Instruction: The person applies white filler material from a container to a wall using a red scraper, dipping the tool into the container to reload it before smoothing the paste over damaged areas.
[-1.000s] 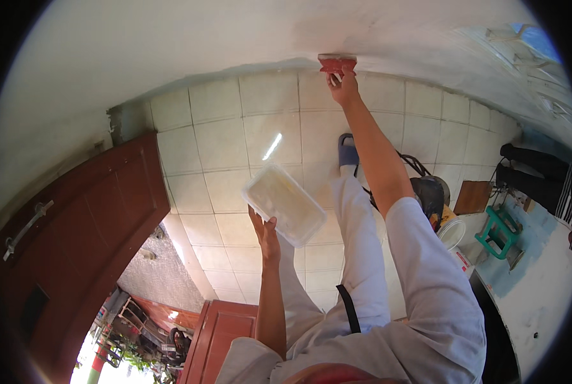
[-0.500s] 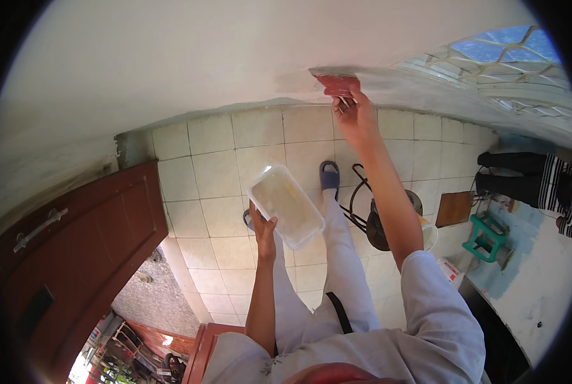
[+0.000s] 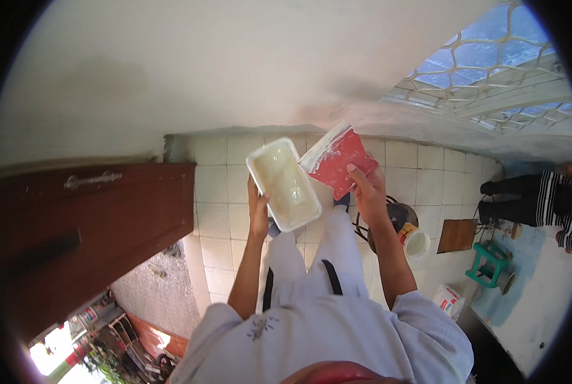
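My left hand (image 3: 258,210) grips the left side of a white plastic tub (image 3: 286,185), thumb over its rim. Pale, creamy paste coats the inside of the tub. In my right hand (image 3: 368,191) is a wide red putty knife (image 3: 338,163), my thumb lying on its face. White paste streaks the blade, mostly along its upper left edge. The blade's lower left corner is right beside the tub's right rim; I cannot tell whether they touch. Ahead of both hands rises the off-white wall (image 3: 235,70), with darker damp-looking patches.
A brown door (image 3: 100,224) stands at the left. A window with a metal grille (image 3: 491,57) is at the upper right. On the tiled floor (image 3: 222,249) at right are a yellow-and-white bucket (image 3: 416,244), a green stool (image 3: 488,264) and a bag (image 3: 449,301). Another person (image 3: 523,198) is at far right.
My right hand has drawn the putty knife back from the wall, down beside the tub, turning its red face into view. The tub has moved slightly up. My view has shifted.
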A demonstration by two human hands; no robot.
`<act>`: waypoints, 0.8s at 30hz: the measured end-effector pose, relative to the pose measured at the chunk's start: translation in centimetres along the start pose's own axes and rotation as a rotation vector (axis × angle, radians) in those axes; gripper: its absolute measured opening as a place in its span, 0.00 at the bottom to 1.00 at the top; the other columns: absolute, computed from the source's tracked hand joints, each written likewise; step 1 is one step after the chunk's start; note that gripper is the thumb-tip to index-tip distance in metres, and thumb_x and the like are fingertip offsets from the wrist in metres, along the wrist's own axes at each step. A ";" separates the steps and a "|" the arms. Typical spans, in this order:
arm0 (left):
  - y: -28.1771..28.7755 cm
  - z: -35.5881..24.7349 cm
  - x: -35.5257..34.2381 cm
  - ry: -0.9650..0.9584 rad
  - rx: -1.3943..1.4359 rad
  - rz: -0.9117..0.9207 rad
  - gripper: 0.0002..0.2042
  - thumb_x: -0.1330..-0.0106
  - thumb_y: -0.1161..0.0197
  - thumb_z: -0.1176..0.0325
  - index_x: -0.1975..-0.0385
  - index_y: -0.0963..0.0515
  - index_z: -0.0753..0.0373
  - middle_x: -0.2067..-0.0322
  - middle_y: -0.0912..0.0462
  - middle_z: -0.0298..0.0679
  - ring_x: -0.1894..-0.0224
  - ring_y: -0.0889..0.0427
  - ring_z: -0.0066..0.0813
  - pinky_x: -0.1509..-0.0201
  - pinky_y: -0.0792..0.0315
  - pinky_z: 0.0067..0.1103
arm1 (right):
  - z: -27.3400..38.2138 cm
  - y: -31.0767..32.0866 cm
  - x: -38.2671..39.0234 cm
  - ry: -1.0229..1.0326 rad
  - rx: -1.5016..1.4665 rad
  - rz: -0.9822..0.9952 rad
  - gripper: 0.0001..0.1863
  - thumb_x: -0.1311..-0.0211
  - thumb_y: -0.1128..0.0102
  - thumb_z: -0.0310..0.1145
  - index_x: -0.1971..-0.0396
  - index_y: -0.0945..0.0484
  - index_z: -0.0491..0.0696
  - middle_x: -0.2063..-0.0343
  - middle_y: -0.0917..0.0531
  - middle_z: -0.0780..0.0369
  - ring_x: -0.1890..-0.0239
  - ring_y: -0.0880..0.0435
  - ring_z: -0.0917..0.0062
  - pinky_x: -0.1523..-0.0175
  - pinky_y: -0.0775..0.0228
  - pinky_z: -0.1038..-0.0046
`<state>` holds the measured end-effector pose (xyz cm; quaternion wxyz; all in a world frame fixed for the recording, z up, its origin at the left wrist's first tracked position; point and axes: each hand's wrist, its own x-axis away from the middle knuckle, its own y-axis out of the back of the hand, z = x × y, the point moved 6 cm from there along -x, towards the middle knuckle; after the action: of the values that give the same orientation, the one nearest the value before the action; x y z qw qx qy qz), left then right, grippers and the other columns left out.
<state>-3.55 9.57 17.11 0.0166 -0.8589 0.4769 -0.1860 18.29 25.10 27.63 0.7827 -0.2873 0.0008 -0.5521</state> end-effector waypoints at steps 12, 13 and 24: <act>-1.8 -12.1 6.6 -0.324 0.063 0.017 0.51 0.40 0.33 0.49 0.22 0.55 0.65 0.25 0.48 0.49 0.24 0.45 0.41 0.22 0.48 0.35 | 9.5 -13.6 11.2 0.507 1.126 0.204 0.20 0.33 0.36 0.30 0.44 0.29 0.44 0.77 0.16 0.55 0.77 0.15 0.68 0.69 0.26 0.69; -2.3 -11.8 7.5 -0.315 0.065 0.020 0.51 0.40 0.33 0.49 0.22 0.55 0.65 0.25 0.48 0.49 0.24 0.45 0.41 0.22 0.48 0.35 | 8.7 -14.7 11.6 0.561 1.243 0.263 0.22 0.34 0.36 0.30 0.43 0.29 0.46 0.78 0.16 0.55 0.76 0.15 0.61 0.69 0.25 0.63; -4.3 -12.1 12.2 -0.408 0.139 -0.029 0.59 0.44 0.25 0.48 0.22 0.61 0.61 0.25 0.52 0.48 0.25 0.44 0.49 0.26 0.37 0.42 | 2.5 -15.5 12.6 0.578 1.527 0.325 0.22 0.44 0.36 0.28 0.49 0.30 0.43 0.77 0.16 0.54 0.74 0.13 0.57 0.69 0.21 0.58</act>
<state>1.75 3.62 32.94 0.1693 -0.8824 0.4371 -0.0408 10.61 11.81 40.72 0.8013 0.4794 -0.1313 -0.3330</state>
